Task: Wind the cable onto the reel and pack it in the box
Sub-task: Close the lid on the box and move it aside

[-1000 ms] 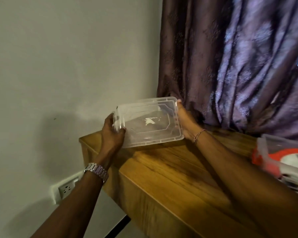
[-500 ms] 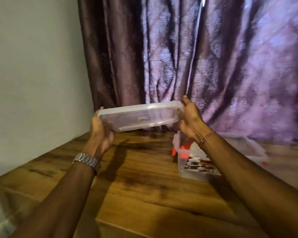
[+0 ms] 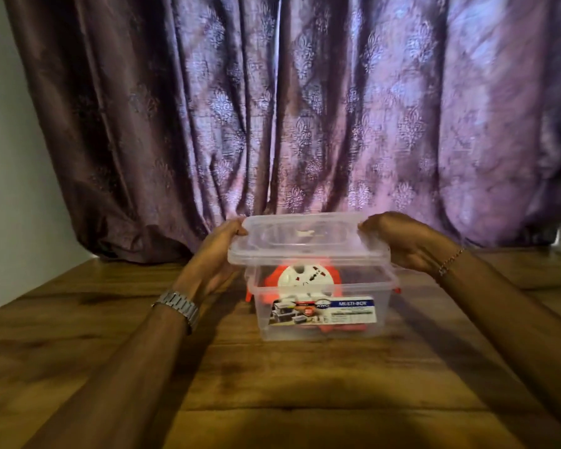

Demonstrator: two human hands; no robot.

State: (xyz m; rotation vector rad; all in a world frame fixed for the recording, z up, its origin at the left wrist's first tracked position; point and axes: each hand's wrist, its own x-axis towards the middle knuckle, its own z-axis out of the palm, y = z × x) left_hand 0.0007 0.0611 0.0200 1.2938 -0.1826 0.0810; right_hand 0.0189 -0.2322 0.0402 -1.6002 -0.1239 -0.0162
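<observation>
Lid [image 3: 306, 236] hovers level just above the box [image 3: 321, 315], long axes matching; left hand [image 3: 216, 257] and right hand [image 3: 405, 241] clamp its short ends.

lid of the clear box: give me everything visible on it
The lid is a clear, slightly frosted plastic rectangle with rounded corners, a raised rim and a recessed centre panel bearing a small white mark. It is held roughly level over the open box, near its rim but apparently not pressed down. The left hand grips its left end, the right hand its right end. Through it the orange and white reel shows inside the box.
</observation>
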